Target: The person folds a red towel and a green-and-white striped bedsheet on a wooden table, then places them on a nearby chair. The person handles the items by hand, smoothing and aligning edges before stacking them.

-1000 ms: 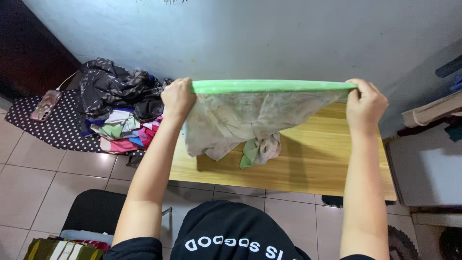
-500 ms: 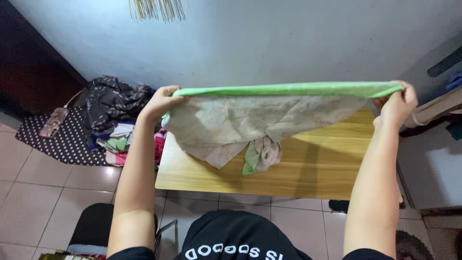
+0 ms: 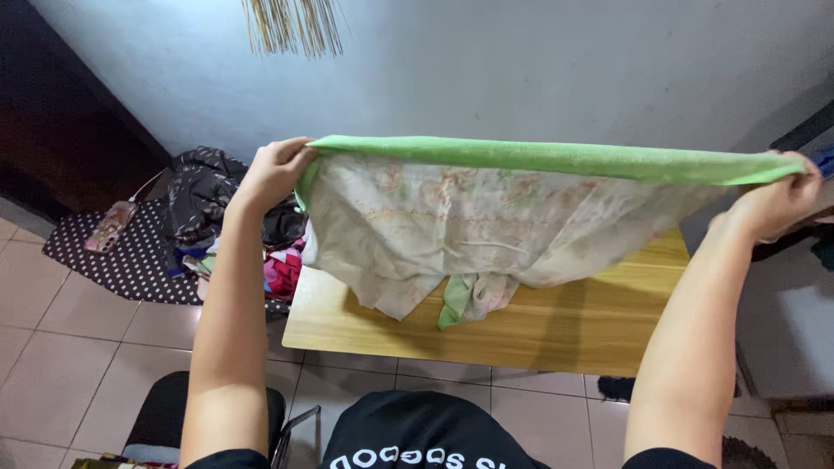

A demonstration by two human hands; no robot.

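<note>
On the floor at far left I see a phone [image 3: 110,225] on a dotted mat [image 3: 122,260], then a clothes pile [image 3: 217,208]. My left hand [image 3: 271,172] pinches 1 end of the garment's green waistband [image 3: 556,159]; my right hand [image 3: 776,204] grips the other. The pale floral garment [image 3: 460,230] hangs stretched above the wooden bench [image 3: 556,326].

Green-banded cloth [image 3: 486,217] — pale, faint floral print

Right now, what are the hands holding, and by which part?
A pale floral garment, stretched by its green waistband: left hand and right hand grip opposite ends.
</note>
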